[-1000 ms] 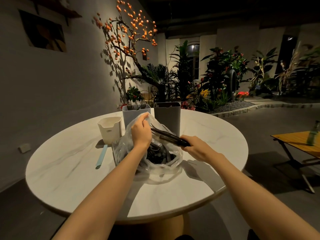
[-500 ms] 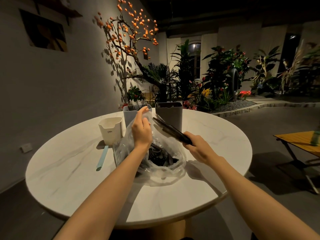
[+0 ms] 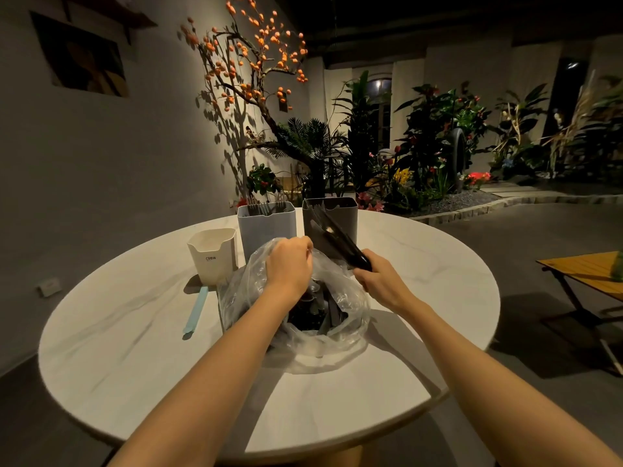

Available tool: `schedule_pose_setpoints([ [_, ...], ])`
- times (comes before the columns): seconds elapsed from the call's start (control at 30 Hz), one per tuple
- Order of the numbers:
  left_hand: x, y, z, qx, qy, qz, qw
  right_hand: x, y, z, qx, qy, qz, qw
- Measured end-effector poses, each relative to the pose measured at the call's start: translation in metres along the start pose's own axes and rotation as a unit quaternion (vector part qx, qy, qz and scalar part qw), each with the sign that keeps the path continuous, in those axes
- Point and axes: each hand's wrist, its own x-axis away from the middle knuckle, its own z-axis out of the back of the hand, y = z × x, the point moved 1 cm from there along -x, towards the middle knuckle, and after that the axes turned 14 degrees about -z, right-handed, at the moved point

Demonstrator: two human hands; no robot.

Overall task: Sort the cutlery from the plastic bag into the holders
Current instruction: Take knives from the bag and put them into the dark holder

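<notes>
the clear plastic bag (image 3: 296, 318) sits near the middle of the round white table (image 3: 135, 332), and everything else is placed from it. its mouth gapes upward, showing a dark heap of cutlery (image 3: 317, 315) inside; single pieces are hard to tell apart in the dim light. the left hand (image 3: 290, 264) is at the bag's far rim, fingers curled in and pinching the plastic edge. the right hand (image 3: 381, 281), just right of the bag's mouth, grips a bundle of black cutlery pieces (image 3: 337, 241) by their near ends, fingers wrapped round them; the bundle slants up and away from the bag, its far tips at the rim of the dark grey holder (image 3: 332, 219), possibly just inside it.

that dark grey holder stands directly behind the bag. just beside it, behind the bag's left half, stands a light grey holder (image 3: 266, 227) with fork tines (image 3: 266, 207) poking up out of it. to the bag's far left stands a shorter white holder (image 3: 214, 254) with small lettering on its front. left of the bag, flat on the table, lies a pale blue utensil (image 3: 196, 310), its far end near the white holder's base.
</notes>
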Motion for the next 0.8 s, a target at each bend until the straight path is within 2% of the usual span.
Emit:
schedule_pose_setpoints([
  [0.17,-0.002,0.007,-0.011,-0.159,-0.085,-0.081,0.98,-0.015,0.005,-0.005,-0.038,-0.003,-0.013,0.999],
  [0.23,-0.005,0.006,-0.015,-0.167,-0.103,-0.089,0.977,-0.02,0.005,-0.007,-0.054,-0.004,-0.018,0.998],
  [0.33,-0.01,0.002,-0.022,-0.123,-0.127,-0.132,0.975,-0.027,0.005,-0.009,-0.094,-0.004,-0.02,0.995],
  [0.4,-0.016,0.001,-0.028,-0.041,-0.127,-0.124,0.983,-0.032,0.006,-0.011,-0.111,-0.008,-0.022,0.994],
  [0.47,-0.023,0.002,-0.031,0.111,-0.109,-0.034,0.987,-0.036,0.005,-0.013,-0.121,-0.017,-0.02,0.992],
  [0.57,-0.035,0.006,-0.035,0.333,-0.086,0.095,0.934,-0.044,0.004,-0.015,-0.157,-0.023,-0.021,0.987],
  [0.73,-0.044,0.007,-0.044,0.458,-0.085,0.155,0.871,-0.057,0.004,-0.021,-0.213,-0.014,-0.029,0.976],
  [0.8,-0.04,0.005,-0.052,0.475,-0.093,0.181,0.856,-0.057,0.01,-0.026,-0.218,-0.017,-0.037,0.975],
])
